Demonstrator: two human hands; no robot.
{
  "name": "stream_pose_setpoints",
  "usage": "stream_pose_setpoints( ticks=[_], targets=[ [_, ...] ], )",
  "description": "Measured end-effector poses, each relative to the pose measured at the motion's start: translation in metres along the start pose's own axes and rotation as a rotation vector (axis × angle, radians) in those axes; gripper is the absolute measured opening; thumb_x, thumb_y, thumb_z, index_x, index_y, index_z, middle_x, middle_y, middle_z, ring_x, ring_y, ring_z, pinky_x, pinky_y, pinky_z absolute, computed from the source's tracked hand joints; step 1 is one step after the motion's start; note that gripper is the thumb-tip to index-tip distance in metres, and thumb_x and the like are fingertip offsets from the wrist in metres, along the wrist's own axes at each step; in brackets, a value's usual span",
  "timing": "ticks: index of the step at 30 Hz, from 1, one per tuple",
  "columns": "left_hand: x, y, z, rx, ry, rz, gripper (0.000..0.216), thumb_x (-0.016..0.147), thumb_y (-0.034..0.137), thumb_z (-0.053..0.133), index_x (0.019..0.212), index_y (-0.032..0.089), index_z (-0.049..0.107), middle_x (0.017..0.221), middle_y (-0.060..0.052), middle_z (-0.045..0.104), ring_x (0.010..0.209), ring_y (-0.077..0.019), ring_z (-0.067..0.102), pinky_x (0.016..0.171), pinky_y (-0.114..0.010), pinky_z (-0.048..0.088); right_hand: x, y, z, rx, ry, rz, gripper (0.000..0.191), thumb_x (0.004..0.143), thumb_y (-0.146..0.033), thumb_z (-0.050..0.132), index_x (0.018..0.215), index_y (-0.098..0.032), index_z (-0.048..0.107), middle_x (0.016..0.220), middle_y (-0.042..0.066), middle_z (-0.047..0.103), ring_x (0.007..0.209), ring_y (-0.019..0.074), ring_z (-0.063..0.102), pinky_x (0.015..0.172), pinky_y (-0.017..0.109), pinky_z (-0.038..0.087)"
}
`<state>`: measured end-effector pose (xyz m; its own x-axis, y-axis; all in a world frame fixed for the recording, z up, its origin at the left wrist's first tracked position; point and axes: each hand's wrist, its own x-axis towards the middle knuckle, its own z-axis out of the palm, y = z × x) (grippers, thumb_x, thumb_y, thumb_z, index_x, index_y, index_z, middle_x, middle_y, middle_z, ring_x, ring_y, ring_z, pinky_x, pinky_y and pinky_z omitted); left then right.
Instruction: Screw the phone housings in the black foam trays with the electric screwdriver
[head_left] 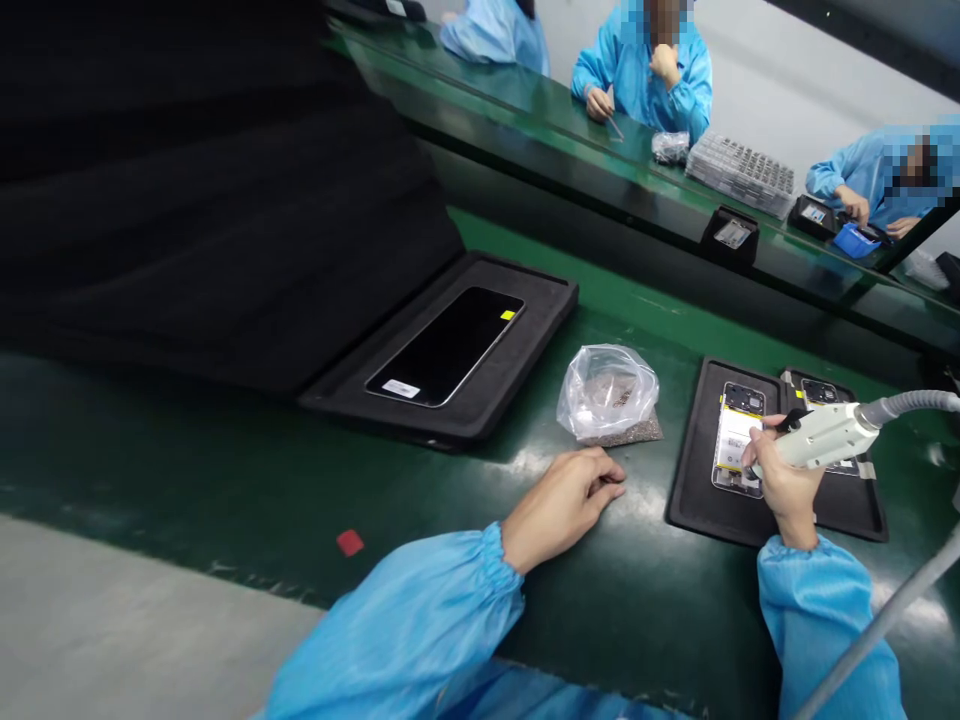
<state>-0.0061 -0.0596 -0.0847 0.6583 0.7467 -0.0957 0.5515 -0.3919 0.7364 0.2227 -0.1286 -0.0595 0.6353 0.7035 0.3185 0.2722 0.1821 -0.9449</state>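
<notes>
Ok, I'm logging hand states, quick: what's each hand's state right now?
Left hand: loosely curled at the green table; whether it holds anything small cannot be told.
Right hand: closed, holding the pale tool.

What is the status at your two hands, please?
Right hand gripping pale tool at opened phone. Left hand apparently empty, near plastic bag. Right hand partly covering phone in black tray.
</notes>
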Motion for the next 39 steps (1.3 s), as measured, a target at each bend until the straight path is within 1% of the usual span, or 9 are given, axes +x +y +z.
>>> stream_pose_setpoints(
  ticks=[5,9,11,15,19,22,26,30,39],
  targets=[
    [-0.002,0.006,0.010,0.004,-0.004,0.028,0.013,0.086,0.018,0.056,0.085,0.018,0.069,0.085,-0.004,0.067,0.078,-0.0167,0.062,0.074,-0.027,0.045,-0.001,-0.010,-0.008,-0.036,-0.024,-0.011,0.026,0.072,-0.031,0.073,0.086,-0.018,0.055,0.047,-0.005,0.056,0.040,0.0143,0.051,0.049,0.030,0.045],
    [0.003,0.012,0.019,0.000,-0.005,-0.015,0.010,0.085,0.023,0.062,0.089,0.017,0.068,0.086,-0.003,0.068,0.077,-0.0172,0.063,0.071,-0.026,0.045,-0.006,-0.029,-0.022,-0.016,0.004,-0.111,0.031,0.075,-0.026,0.074,0.099,-0.017,0.057,0.053,-0.006,0.057,0.048,0.0154,0.056,0.057,0.034,0.049],
    [0.008,0.015,0.023,0.027,-0.006,-0.034,0.010,0.083,0.025,0.066,0.089,0.018,0.067,0.086,-0.003,0.068,0.079,-0.0177,0.063,0.070,-0.026,0.044,-0.009,-0.038,-0.028,0.018,0.041,-0.158,0.029,0.076,-0.026,0.075,0.098,-0.017,0.058,0.054,-0.006,0.057,0.050,0.0163,0.057,0.059,0.036,0.051],
    [0.015,0.019,0.023,0.101,-0.023,-0.026,0.007,0.083,0.023,0.064,0.078,0.019,0.066,0.082,-0.002,0.067,0.081,-0.0195,0.063,0.069,-0.027,0.042,-0.013,-0.047,-0.033,0.061,0.065,-0.152,0.020,0.078,-0.030,0.073,0.085,-0.016,0.059,0.051,-0.005,0.054,0.049,0.0158,0.055,0.056,0.037,0.051],
    [0.014,0.024,0.015,0.130,-0.058,0.039,0.011,0.085,0.018,0.059,0.077,0.018,0.066,0.082,-0.003,0.067,0.081,-0.0198,0.064,0.068,-0.027,0.043,-0.015,-0.049,-0.032,0.145,0.089,-0.188,0.029,0.078,-0.023,0.073,0.104,-0.018,0.059,0.052,-0.007,0.053,0.047,0.0138,0.054,0.055,0.034,0.050],
    [0.011,0.034,0.015,0.020,-0.025,0.165,0.014,0.086,0.019,0.056,0.079,0.017,0.068,0.080,-0.003,0.069,0.075,-0.0166,0.065,0.067,-0.024,0.046,-0.019,-0.049,-0.028,0.222,0.048,-0.146,0.033,0.081,-0.019,0.069,0.111,-0.019,0.056,0.052,-0.008,0.052,0.045,0.0127,0.053,0.054,0.032,0.049],
    [0.011,0.053,0.034,-0.160,0.013,0.311,0.016,0.084,0.018,0.055,0.087,0.019,0.071,0.080,-0.002,0.073,0.069,-0.0144,0.066,0.067,-0.023,0.049,-0.029,-0.045,-0.016,0.302,-0.040,-0.041,0.033,0.084,-0.021,0.065,0.114,-0.020,0.052,0.053,-0.009,0.051,0.045,0.0124,0.053,0.052,0.031,0.049],
    [0.015,0.061,0.052,-0.294,0.023,0.316,0.023,0.086,0.018,0.052,0.100,0.019,0.070,0.087,-0.003,0.075,0.073,-0.0149,0.068,0.069,-0.023,0.052,-0.036,-0.036,-0.006,0.275,-0.157,0.013,0.036,0.087,-0.023,0.062,0.120,-0.019,0.047,0.054,-0.009,0.052,0.046,0.0140,0.056,0.053,0.032,0.051],
    [0.016,0.054,0.057,-0.514,0.065,0.289,0.015,0.078,0.014,0.061,0.091,0.015,0.068,0.083,-0.003,0.072,0.071,-0.0127,0.066,0.066,-0.021,0.054,-0.038,-0.031,-0.002,0.218,-0.192,-0.005,0.034,0.088,-0.025,0.061,0.119,-0.022,0.047,0.054,-0.009,0.055,0.046,0.0139,0.057,0.052,0.031,0.051]
  ],
)
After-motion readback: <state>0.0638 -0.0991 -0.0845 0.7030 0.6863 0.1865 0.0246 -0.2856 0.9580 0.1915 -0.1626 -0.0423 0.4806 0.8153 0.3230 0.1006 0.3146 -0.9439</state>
